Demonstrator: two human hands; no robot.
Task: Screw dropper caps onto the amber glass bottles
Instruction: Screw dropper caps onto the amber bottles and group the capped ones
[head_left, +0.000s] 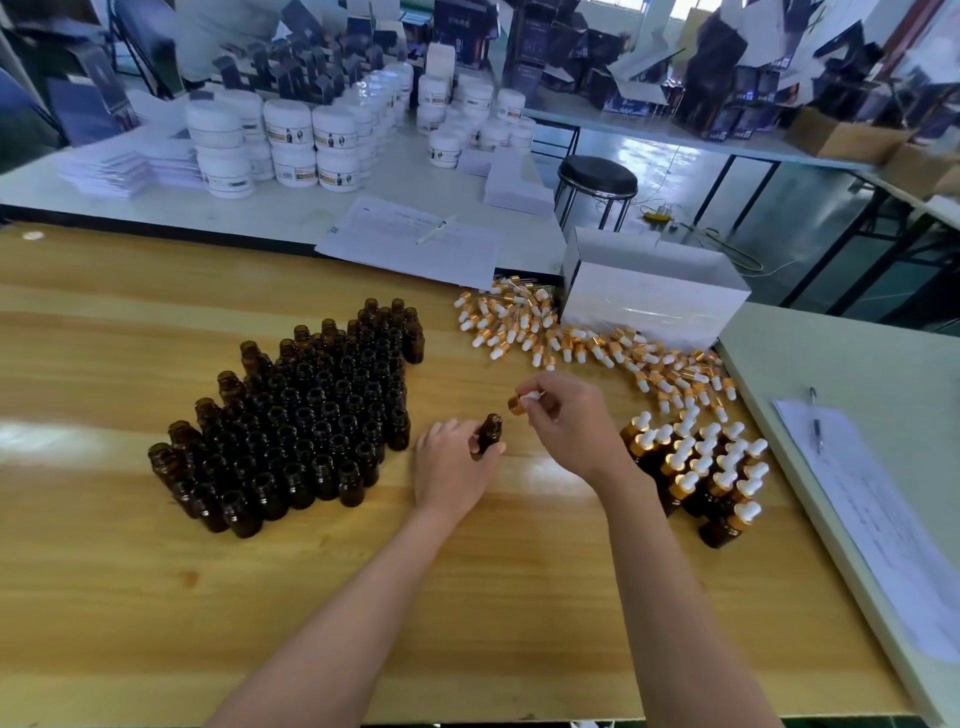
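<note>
My left hand grips one uncapped amber bottle on the wooden table, tilted to the right. Just above and to the right of its neck, my right hand pinches a dropper cap with a gold collar and white bulb. Cap and bottle are apart. Several open amber bottles stand in a block to the left. A loose heap of dropper caps lies behind my hands. Several capped bottles stand at the right.
A white box sits behind the cap heap. Papers with a pen lie on the pale table at the right. White jars, stacked leaflets and more papers fill the table beyond. A black stool stands in the aisle.
</note>
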